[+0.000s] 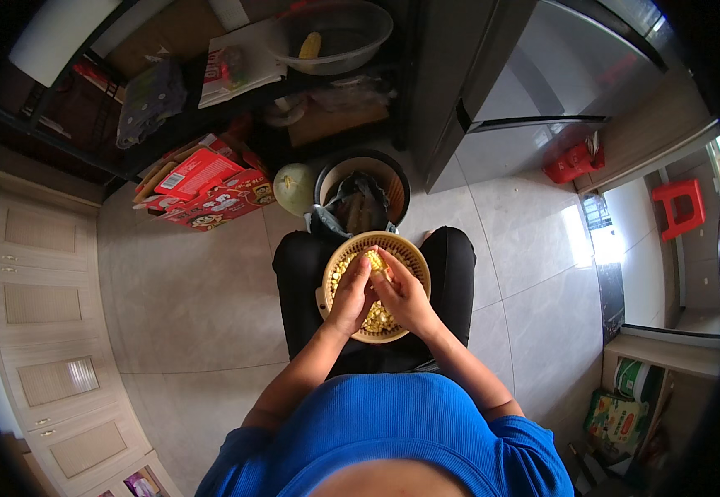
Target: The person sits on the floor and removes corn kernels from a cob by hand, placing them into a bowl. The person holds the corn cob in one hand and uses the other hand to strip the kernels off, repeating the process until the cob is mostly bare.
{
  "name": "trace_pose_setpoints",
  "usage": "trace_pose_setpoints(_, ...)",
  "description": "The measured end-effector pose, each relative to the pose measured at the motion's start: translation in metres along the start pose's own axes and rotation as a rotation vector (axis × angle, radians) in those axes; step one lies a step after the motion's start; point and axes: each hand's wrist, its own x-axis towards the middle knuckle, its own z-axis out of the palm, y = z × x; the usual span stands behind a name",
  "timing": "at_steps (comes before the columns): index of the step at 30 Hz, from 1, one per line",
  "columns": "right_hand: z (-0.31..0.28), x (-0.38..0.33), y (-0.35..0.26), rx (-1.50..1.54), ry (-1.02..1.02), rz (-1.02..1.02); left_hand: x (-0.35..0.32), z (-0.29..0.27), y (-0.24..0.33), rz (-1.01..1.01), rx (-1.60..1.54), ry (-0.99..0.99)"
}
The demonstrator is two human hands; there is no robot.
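Note:
A piece of corn cob point(374, 261) with yellow kernels is held between my two hands, above a tan plastic basket point(420, 263) on my lap. Loose corn kernels point(381, 321) lie in the basket. My left hand point(350, 296) grips the cob from the left, its fingers wrapped round it. From the right, my right hand point(405, 296) closes on the same cob, its thumb pressed toward the kernels. My hands cover part of the cob and of the kernels below.
Past my knees stands a bin point(401, 178) with a dark bag, beside a pale green melon point(295, 189) and a red carton point(219, 186). A shelf behind bears a clear bowl point(360, 37) with a corn cob point(310, 45). A grey refrigerator point(534, 74) stands at the right.

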Motion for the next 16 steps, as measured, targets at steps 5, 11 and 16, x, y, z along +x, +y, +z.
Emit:
trace_pose_setpoints(5,0.002,0.005,0.001,0.474,0.07,0.22,-0.001,0.008,-0.008,0.052,-0.01,0.042)
trace_pose_setpoints(11,0.006,0.005,0.023,0.262,0.099,0.098,0.002,0.006,-0.016,0.053,-0.028,0.071)
trace_pose_setpoints(16,0.006,-0.001,0.008,-0.133,0.067,0.111,0.004,0.006,-0.015,0.025,0.076,0.117)
